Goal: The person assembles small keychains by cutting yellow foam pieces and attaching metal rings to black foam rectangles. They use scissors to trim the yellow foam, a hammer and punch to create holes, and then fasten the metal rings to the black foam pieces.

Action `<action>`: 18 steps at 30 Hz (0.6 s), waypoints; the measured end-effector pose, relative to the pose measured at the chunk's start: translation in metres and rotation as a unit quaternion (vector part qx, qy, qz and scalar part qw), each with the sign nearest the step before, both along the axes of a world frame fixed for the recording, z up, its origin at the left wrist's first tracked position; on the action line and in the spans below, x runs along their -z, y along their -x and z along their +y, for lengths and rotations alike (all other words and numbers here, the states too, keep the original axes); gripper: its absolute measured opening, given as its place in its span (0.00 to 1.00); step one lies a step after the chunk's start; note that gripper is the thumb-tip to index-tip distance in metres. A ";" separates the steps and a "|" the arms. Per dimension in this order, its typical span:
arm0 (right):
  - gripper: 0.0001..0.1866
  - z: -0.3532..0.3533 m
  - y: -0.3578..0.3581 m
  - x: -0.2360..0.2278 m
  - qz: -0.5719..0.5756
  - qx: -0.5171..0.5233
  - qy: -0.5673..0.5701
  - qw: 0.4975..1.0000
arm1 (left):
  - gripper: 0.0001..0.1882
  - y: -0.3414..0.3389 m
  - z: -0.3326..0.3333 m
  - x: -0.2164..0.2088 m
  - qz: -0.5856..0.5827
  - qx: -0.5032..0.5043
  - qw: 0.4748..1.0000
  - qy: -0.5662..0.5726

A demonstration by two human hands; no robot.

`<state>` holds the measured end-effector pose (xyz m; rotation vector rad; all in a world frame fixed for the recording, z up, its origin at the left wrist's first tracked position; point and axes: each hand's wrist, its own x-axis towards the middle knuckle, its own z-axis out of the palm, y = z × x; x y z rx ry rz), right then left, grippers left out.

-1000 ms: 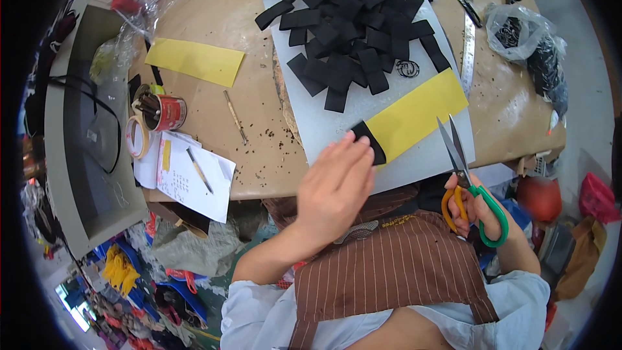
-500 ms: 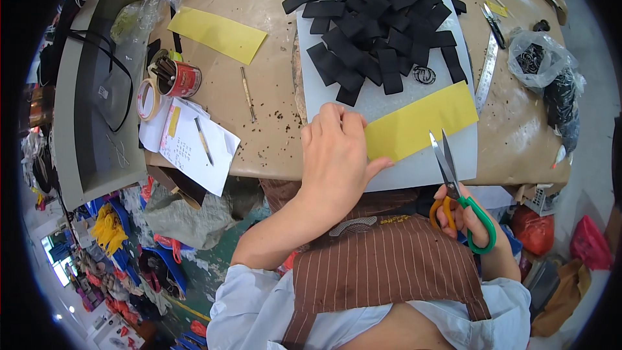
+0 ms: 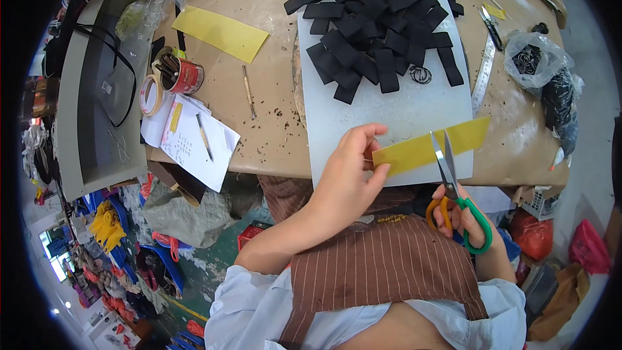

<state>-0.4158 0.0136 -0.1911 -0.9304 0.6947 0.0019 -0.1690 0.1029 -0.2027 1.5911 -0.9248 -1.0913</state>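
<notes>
My left hand [image 3: 353, 175] pinches the left end of a yellow strip [image 3: 414, 153] between thumb and fingers. The strip is tilted up off a white board [image 3: 395, 113]. In my right hand [image 3: 463, 220] is a pair of scissors [image 3: 447, 167] with one green and one orange handle. Its blades are parted and point away from me, their tips overlapping the strip in view; whether they touch it I cannot tell. Beyond the strip, a heap of black fabric pieces [image 3: 379, 23] covers the far part of the board, with a small black coil [image 3: 420, 75] beside it.
Another yellow strip [image 3: 220, 32] lies at the far left, near a red can of tools [image 3: 188, 76], a tape roll [image 3: 151, 95] and a notebook [image 3: 204, 146] with a pen. At the right are a metal ruler [image 3: 483, 71], a cutter [image 3: 492, 28] and a plastic bag [image 3: 531, 58].
My left hand, flat on the strip's end before, now pinches it. The strip has come nearer me and tilted up off the board. The scissors have hardly moved.
</notes>
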 end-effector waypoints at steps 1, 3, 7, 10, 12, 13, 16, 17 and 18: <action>0.42 0.000 0.002 -0.003 0.002 -0.004 0.004 1.000 | 0.21 -0.003 0.002 0.004 0.093 -0.018 0.996 0.009; 0.46 -0.004 0.006 -0.013 0.006 -0.014 0.012 1.000 | 0.17 -0.012 0.004 0.007 0.274 -0.055 0.960 0.027; 0.48 -0.008 -0.004 -0.029 -0.013 -0.057 0.076 0.995 | 0.14 -0.024 -0.004 -0.007 0.376 -0.151 0.911 0.074; 0.47 -0.005 -0.026 -0.042 0.022 -0.072 0.119 0.990 | 0.14 -0.024 -0.012 -0.028 0.351 -0.165 0.916 0.102; 0.44 -0.004 -0.037 -0.045 0.005 -0.068 0.155 0.986 | 0.13 -0.023 -0.014 -0.037 0.332 -0.155 0.922 0.127; 0.43 -0.005 -0.042 -0.049 -0.001 -0.071 0.172 0.983 | 0.13 -0.022 -0.014 -0.040 0.321 -0.151 0.925 0.139; 0.40 -0.007 -0.055 -0.053 -0.027 -0.087 0.203 0.975 | 0.12 -0.015 -0.015 -0.047 0.315 -0.158 0.921 0.163; 0.39 -0.008 -0.059 -0.054 -0.037 -0.094 0.210 0.972 | 0.12 -0.016 -0.014 -0.050 0.311 -0.158 0.922 0.166; 0.39 -0.009 -0.062 -0.054 -0.042 -0.102 0.228 0.967 | 0.12 -0.015 -0.014 -0.051 0.309 -0.158 0.923 0.168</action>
